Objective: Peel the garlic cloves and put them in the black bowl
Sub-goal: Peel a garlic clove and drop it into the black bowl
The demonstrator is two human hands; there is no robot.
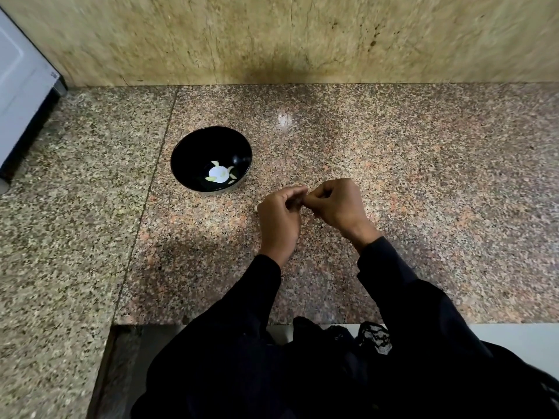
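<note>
- Lying peeled in the black bowl (193, 140), near the counter's (423, 176) back-left, are several garlic cloves (215, 163).
- Both hands, left hand (279, 219) and right hand (337, 205), meet mid-counter, fingers curled together; any clove pinched between them is hidden.

Cloves (219, 174) lie in the bowl (193, 143), left of both hands (305, 207).

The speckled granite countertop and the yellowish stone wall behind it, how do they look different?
The speckled granite countertop lies flat and is pinkish brown with fine dark grains; the yellowish stone wall stands upright and is mottled tan with streaks and dark stains. The countertop carries the black bowl; nothing rests against the wall in view. Both are stone slabs with visible seams.
</note>
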